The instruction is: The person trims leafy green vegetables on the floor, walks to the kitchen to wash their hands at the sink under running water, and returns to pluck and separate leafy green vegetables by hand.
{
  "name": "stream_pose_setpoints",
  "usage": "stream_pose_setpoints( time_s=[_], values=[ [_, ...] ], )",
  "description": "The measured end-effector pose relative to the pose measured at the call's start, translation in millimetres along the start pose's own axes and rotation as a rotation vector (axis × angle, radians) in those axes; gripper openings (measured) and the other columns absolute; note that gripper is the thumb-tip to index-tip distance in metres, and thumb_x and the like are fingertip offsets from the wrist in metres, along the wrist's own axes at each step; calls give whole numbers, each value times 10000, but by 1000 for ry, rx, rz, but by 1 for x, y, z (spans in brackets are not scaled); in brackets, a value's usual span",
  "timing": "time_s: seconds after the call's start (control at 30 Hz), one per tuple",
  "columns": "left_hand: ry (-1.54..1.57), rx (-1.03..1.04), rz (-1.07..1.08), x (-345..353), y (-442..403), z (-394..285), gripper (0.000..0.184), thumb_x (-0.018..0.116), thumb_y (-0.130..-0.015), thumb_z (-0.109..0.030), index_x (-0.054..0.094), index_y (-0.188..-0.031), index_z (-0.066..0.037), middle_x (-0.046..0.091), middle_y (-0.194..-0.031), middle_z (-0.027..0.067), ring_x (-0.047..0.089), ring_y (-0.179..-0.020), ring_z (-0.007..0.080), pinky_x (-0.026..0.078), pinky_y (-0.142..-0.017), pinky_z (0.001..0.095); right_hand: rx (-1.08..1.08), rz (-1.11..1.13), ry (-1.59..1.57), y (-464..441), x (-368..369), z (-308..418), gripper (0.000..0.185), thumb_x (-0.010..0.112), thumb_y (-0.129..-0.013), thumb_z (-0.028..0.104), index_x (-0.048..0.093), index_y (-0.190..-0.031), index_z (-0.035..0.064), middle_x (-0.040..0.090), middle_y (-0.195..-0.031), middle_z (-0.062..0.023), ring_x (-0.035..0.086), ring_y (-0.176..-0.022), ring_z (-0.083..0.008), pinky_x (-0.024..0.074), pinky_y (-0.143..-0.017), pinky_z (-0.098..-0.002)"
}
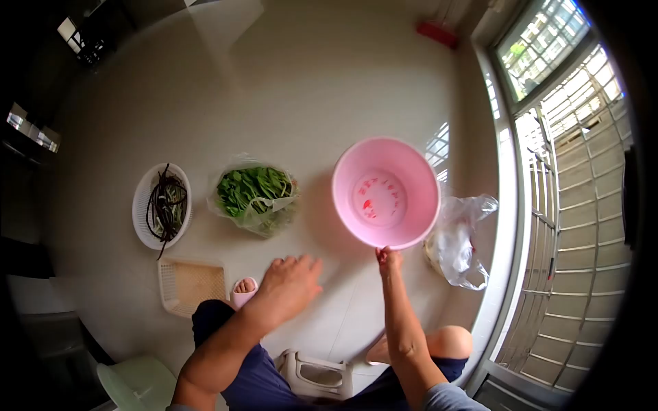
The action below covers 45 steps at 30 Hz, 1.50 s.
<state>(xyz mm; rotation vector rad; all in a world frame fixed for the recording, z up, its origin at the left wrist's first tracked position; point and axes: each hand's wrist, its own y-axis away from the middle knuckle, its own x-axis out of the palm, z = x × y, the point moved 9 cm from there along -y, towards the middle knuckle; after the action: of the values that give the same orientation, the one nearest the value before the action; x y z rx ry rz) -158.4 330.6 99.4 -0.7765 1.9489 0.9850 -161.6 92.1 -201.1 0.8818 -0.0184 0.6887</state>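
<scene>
Pink basin [385, 188], round and smooth, is showing between bagged leafy greens [250, 186] and a crinkled plastic bag [465, 236], over glossy pale floor [308, 89] beside a barred window [574, 236]; the right hand [388, 259] is gripping its near rim, the left hand [289, 284] hovering empty, fingers loosely spread.

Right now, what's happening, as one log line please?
right hand: holding pink tub by rim | left hand: nothing visibly held | greens: in plastic bag on floor
</scene>
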Motion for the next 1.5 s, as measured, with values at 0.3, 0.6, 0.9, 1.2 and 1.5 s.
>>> stream_pose_setpoints(
  time_s=[0.3, 0.6, 0.9, 1.2, 1.5],
  values=[
    [179, -7, -191, -10, 42, 41, 379, 528, -723, -217, 459, -1015, 15, 473, -1019, 179, 458, -928, 318, 381, -782, 355, 15, -172, 220, 80, -89, 22, 187, 451, -738, 8, 389, -899, -62, 458, -814, -161, 515, -634, -249, 516, -568, -348],
    [169, -21, -40, 10, 88, 18, 540, 557, -699, -261, 370, -1143, -17, 380, -1161, 179, 380, -1060, 306, 325, -875, 338, 129, 198, 355, 123, -66, 24, 228, 455, -742, 14, 390, -950, -53, 440, -861, -160, 510, -703, -287, 491, -638, -383],
    [189, -679, -425, 39, -18, 176, 913, 624, -663, -315, -14, -1276, -89, 109, -1317, 135, 76, -1213, 311, 95, -972, 464, -407, 893, 1142, 303, 29, 99, 252, 478, -762, 23, 458, -1006, -34, 528, -906, -116, 544, -785, -166, 473, -660, -263],
    [-16, -616, -37, 103, -50, 166, 510, 526, -698, -46, 329, -1167, -79, 355, -1163, 139, 247, -1148, 289, 132, -967, 453, -470, 777, 1531, 279, 4, 94, 252, 505, -696, 4, 507, -948, -8, 521, -925, -153, 564, -753, -178, 478, -600, -250],
    [31, -559, -435, 34, -58, 160, 734, 527, -692, -27, 89, -1277, -98, 168, -1305, 117, 103, -1215, 271, 63, -990, 421, -606, 828, 1540, 296, 15, 91, 284, 544, -694, 14, 512, -976, 28, 535, -945, -108, 573, -760, -171, 480, -619, -253]
  ],
)
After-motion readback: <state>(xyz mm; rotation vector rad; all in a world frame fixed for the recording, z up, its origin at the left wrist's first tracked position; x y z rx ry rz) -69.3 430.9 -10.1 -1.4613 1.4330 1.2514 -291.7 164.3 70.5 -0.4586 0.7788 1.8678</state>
